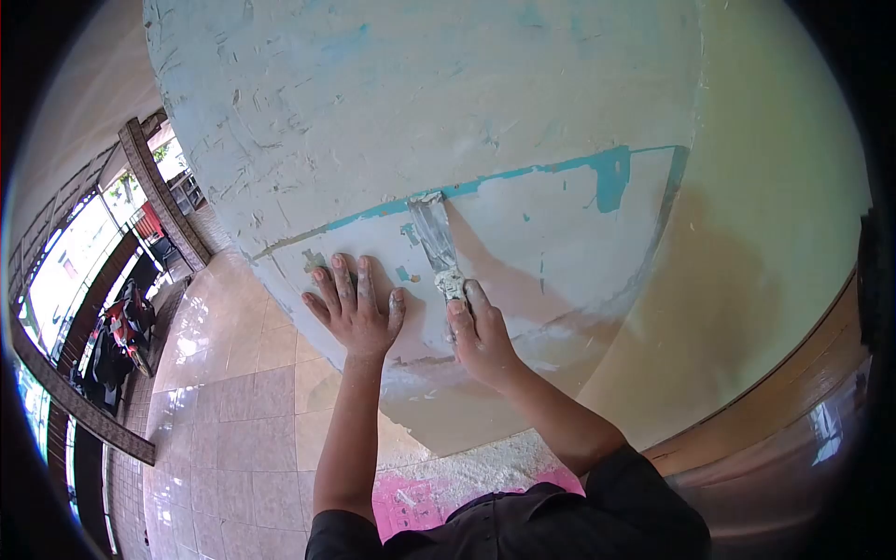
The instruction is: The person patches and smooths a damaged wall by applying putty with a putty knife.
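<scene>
My right hand [479,336] is wrapped round the handle of a putty knife [433,231] whose flat metal blade points up the wall. The blade's tip lies at a teal strip [499,177] of old paint. White residue coats the neck and handle. To the left, my left hand [357,303] rests flat on the wall [504,238] with its fingers spread; whitish dust marks the fingertips. Around both hands the surface is pale and patchy, with scraped edges, a larger teal patch [611,177] and small teal flecks.
Below me a pink sheet [411,499] is strewn with white flakes [485,467]. Tiled floor [243,411] runs off to the left, towards a pillar [163,191] and a parked motorcycle [121,327]. A brown, shiny surface [784,467] stands at the lower right.
</scene>
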A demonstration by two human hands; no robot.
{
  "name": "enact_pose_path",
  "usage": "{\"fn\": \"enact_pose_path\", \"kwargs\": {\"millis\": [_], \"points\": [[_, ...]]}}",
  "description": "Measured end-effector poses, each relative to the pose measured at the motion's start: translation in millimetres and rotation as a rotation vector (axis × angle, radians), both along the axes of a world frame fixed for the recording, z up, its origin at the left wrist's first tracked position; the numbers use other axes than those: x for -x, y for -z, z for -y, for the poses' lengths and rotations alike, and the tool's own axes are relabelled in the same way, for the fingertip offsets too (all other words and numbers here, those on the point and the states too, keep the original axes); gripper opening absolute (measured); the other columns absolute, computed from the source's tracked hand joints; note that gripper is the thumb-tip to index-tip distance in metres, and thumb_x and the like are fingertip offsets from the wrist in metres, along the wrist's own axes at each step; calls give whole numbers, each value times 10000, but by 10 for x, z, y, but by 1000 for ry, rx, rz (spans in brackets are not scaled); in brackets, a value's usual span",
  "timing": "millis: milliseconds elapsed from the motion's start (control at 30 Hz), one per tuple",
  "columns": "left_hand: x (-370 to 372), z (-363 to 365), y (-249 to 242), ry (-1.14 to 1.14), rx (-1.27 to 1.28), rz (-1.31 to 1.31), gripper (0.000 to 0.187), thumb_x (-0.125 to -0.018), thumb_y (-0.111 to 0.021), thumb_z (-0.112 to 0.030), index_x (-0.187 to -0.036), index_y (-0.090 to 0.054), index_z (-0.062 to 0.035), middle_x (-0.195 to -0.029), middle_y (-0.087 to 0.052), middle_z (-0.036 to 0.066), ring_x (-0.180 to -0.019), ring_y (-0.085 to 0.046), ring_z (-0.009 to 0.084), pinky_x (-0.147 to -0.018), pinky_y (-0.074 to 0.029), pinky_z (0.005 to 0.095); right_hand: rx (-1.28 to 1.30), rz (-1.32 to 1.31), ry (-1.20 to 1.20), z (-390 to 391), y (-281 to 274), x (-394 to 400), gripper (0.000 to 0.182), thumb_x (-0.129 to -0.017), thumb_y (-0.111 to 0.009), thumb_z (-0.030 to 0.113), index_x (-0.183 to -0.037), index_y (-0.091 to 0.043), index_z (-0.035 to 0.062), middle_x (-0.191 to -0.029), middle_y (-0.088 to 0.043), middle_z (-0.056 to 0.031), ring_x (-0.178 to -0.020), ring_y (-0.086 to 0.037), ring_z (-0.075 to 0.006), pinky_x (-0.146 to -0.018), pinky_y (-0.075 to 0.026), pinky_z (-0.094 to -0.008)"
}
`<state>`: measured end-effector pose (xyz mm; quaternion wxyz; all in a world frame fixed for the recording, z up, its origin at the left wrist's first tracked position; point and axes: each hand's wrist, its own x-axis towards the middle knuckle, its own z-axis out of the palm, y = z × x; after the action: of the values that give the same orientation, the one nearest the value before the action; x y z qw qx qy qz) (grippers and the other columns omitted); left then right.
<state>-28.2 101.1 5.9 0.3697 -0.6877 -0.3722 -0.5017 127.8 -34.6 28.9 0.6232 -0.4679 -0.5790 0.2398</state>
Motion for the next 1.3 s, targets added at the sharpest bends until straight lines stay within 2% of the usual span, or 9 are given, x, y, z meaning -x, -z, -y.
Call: {"fn": "enact_pose_path", "kwargs": {"millis": [567,667,767,833,900,967,1100,1200,1300], "points": [[29,78,-26,27,26,-18,698,-865,-530,-495,-1412,-440,-71,-1550,-250,178,-1455,-102,409,-1129,37,599,-27,-7,-75,58,-17,121,250,-1022,-405,261,-1036,-418,12,-620,-510,-56,-519,-517,-177,-521,-431,-342],[37,276,-63,3,199,-55,711,-880,-529,-498,-1434,-402,-71,-1573,-167,191,-1461,-19,413,-1104,60,632,32,-129,-184,37,233,36,269,-1019,-427,278,-1039,-447,10,-716,-519,-62,-617,-531,-158,-587,-439,-332],[36,634,-54,245,569,-37,638,-901,-546,-443,-1437,-412,-124,-1561,-133,249,-1449,73,441,-1060,57,687,-83,46,-109,94,367,9,294,-1016,-444,307,-1022,-486,16,-826,-508,-63,-746,-531,-141,-681,-443,-323],[81,852,91,465,722,-79,597,-922,-522,-439,-1400,-449,-89,-1537,-197,265,-1454,-20,431,-1080,6,672,-30,-56,-171,194,369,29,334,-1012,-455,336,-1063,-523,14,-954,-509,-103,-929,-520,-160,-773,-441,-313],[84,1076,270,867,997,8,552,-958,-479,-444,-1345,-488,-50,-1432,-377,298,-1387,-305,404,-1095,-203,575,-24,-53,-145,236,448,40,349,-1009,-461,345,-1099,-525,14,-993,-505,-119,-984,-506,-185,-810,-442,-320],[112,1274,345,1040,1396,85,545,-988,-433,-455,-1276,-501,3,-1182,-605,230,-1117,-579,323,-971,-407,424,-12,-48,-122,307,487,71,369,-1005,-467,354,-1135,-527,14,-1033,-502,-134,-1040,-492,-210,-847,-442,-328],[26,1450,615,1200,1281,490,529,-995,-424,-471,-1134,-552,23,-906,-634,101,-855,-598,202,-792,-467,328,-127,131,-122,482,509,117,343,-985,-511,312,-1161,-553,20,-1174,-477,-169,-1180,-398,-293,-1019,-347,-412],[44,1679,365,1296,1464,774,437,-994,-453,-435,-952,-582,-20,-720,-490,0,-616,-453,76,-562,-401,245,-123,272,-269,425,659,24,257,-965,-538,250,-1130,-586,58,-1261,-480,-153,-1217,-394,-313,-1042,-313,-442],[178,1597,437,1076,1344,645,411,-984,-466,-427,-985,-569,-29,-702,-475,-21,-585,-440,55,-509,-355,226,-261,642,-182,443,176,-295,235,-932,-574,219,-1111,-588,66,-1210,-525,-152,-1182,-441,-335,-1037,-316,-455]]}}
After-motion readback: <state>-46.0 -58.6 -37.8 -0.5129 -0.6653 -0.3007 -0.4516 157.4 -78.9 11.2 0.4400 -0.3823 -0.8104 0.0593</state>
